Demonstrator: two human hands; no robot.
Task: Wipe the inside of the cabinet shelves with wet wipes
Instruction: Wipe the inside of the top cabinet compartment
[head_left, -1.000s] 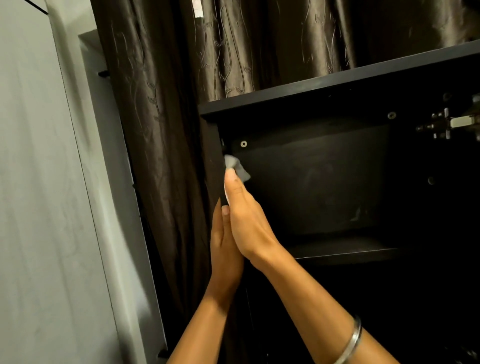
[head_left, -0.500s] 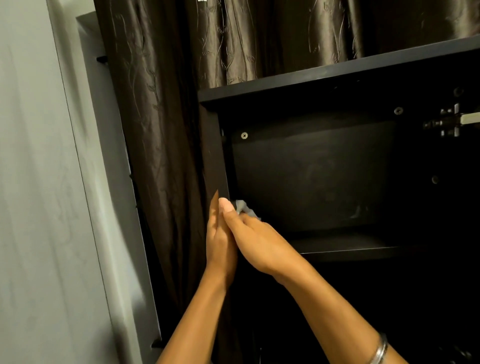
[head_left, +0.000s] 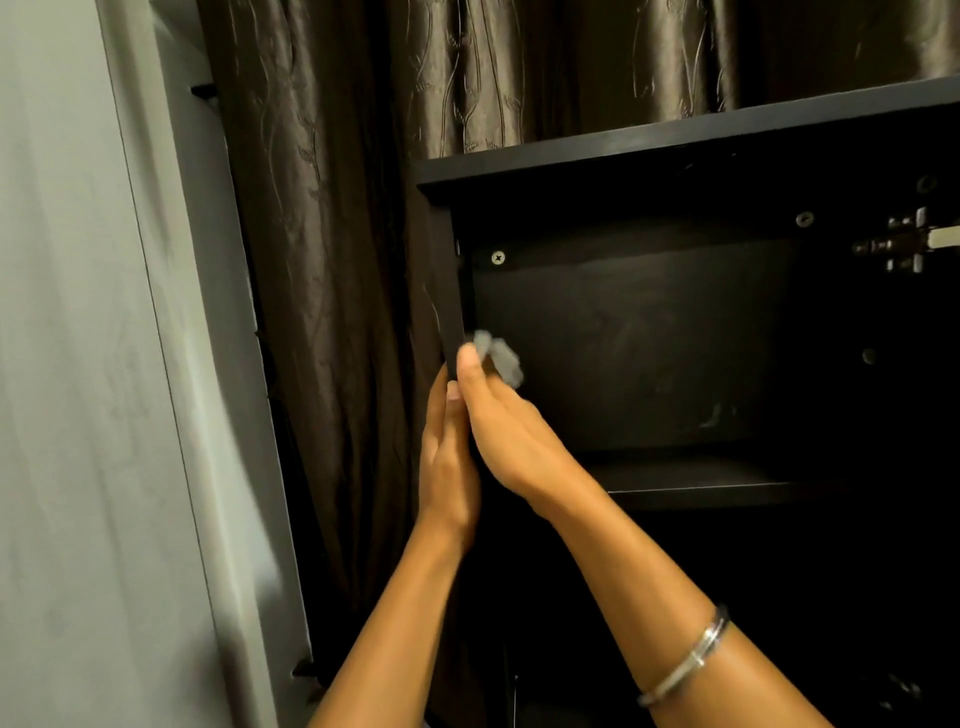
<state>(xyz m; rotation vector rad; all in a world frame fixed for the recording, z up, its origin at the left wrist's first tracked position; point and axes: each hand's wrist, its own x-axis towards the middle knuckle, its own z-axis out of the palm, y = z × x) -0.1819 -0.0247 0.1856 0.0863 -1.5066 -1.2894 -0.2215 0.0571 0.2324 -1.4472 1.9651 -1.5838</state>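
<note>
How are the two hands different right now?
The right hand holds a crumpled wet wipe against the inside of the cabinet; the left hand holds no wipe. The left hand lies flat with straight fingers along the cabinet's left side panel, while the right hand reaches inside. The right arm wears a silver bangle; the left shows none. Both touch at the panel's front edge.

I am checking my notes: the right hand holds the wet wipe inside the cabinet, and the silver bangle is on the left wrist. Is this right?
Not quite. The head view shows the silver bangle on the right forearm, not the left wrist. The right hand does hold the wet wipe inside the cabinet.
</note>
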